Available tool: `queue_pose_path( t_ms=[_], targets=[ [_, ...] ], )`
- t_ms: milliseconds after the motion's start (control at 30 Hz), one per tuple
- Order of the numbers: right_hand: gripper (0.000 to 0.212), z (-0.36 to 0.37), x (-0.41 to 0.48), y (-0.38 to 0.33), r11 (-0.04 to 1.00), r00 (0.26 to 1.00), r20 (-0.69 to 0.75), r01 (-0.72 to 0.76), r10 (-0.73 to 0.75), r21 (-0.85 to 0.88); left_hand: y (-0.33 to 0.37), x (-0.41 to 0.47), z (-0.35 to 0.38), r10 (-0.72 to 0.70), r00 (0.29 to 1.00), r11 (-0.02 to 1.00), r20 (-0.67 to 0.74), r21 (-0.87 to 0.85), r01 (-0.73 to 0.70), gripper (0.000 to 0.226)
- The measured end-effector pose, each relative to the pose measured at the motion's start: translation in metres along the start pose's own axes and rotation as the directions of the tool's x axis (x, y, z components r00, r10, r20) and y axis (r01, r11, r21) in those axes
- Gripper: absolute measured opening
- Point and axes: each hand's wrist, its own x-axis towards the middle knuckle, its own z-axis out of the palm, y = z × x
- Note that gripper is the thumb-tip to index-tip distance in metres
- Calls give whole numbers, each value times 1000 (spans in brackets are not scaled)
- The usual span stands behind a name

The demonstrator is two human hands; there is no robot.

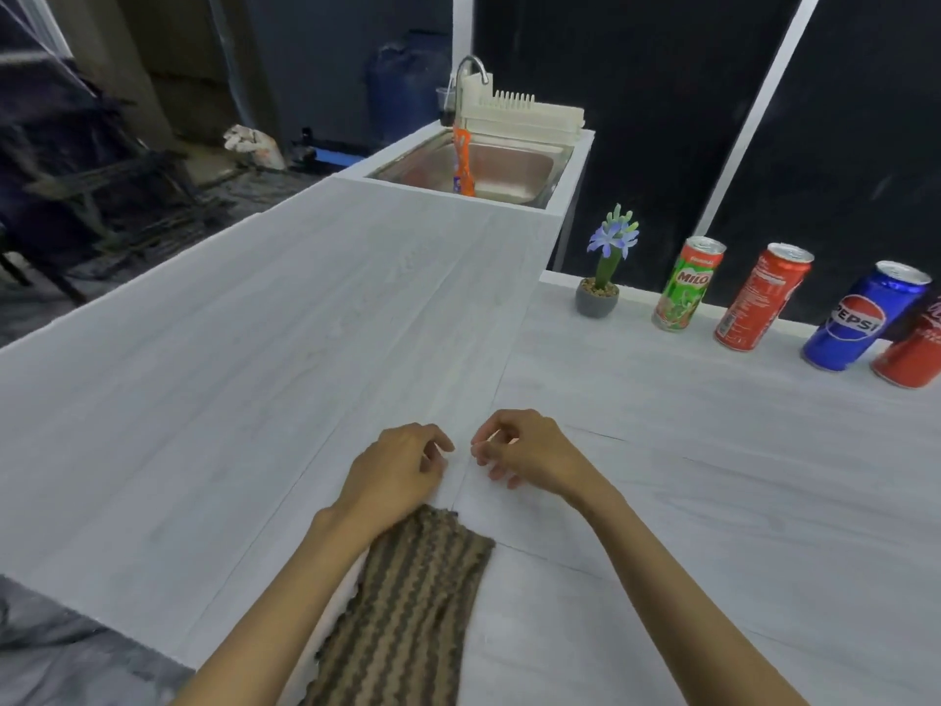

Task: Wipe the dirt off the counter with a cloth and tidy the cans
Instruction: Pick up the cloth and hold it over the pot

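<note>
A brown striped cloth (412, 603) lies flat on the white counter (254, 374) near its front edge, between my forearms. My left hand (402, 463) and my right hand (519, 450) hover side by side just beyond the cloth, fingers loosely curled, holding nothing. Several cans stand in a row along the far right edge: a green Milo can (687, 285), a red can (761, 298), a blue Pepsi can (863, 318) and another red can (911, 349), partly cut off by the frame.
A small potted artificial flower (606, 267) stands left of the cans. A steel sink (509, 170) with a tap, an orange bottle (462, 163) and a white dish rack (524, 114) sits at the counter's far end. The counter's left edge drops to the floor.
</note>
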Motion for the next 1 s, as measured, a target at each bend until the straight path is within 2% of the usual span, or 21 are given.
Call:
queue_pose_path(
  t_ms=[100, 200, 333, 400, 500, 600, 700, 800, 867, 933, 1000],
  targets=[
    [15, 11, -18, -3, 983, 992, 127, 0, 23, -185, -2, -31, -6, -98, 994, 995, 42, 28, 97, 22],
    [30, 20, -33, -3, 929, 974, 225, 66, 19, -365, 3, -56, -12, -188, 976, 981, 109, 61, 183, 29],
    [57, 32, -52, 5, 898, 971, 239, 113, -10, -425, 19, -78, -11, -288, 939, 957, 190, 92, 275, 51],
    [54, 38, -57, 7, 933, 968, 249, 94, -5, -346, 27, -82, -7, -326, 933, 945, 150, 56, 321, 57],
    [18, 43, -63, 6, 974, 973, 222, 110, -64, -198, 32, -91, -5, -423, 903, 894, 70, -130, 429, 63],
    [5, 44, -71, 4, 993, 975, 191, 110, -116, 44, 33, -106, -9, -502, 864, 822, 36, -292, 489, 60],
    [10, 44, -81, -4, 955, 948, 238, 149, -212, 258, 32, -130, -21, -474, 880, 760, -14, -511, 401, 31],
    [9, 51, -93, -18, 887, 882, 339, 165, -328, 431, 31, -165, -37, -451, 879, 735, -155, -623, 267, 38],
    [9, 59, -102, -31, 849, 826, 379, 205, -417, 487, 27, -193, -51, -449, 868, 697, -211, -691, 192, 31],
    [25, 65, -108, -39, 824, 769, 434, 207, -470, 527, 24, -214, -65, -465, 864, 637, -195, -751, 173, 18],
    [41, 84, -113, -47, 846, 688, 555, 164, -467, 508, 12, -237, -78, -533, 826, 571, -186, -799, 188, 20]
  ],
)
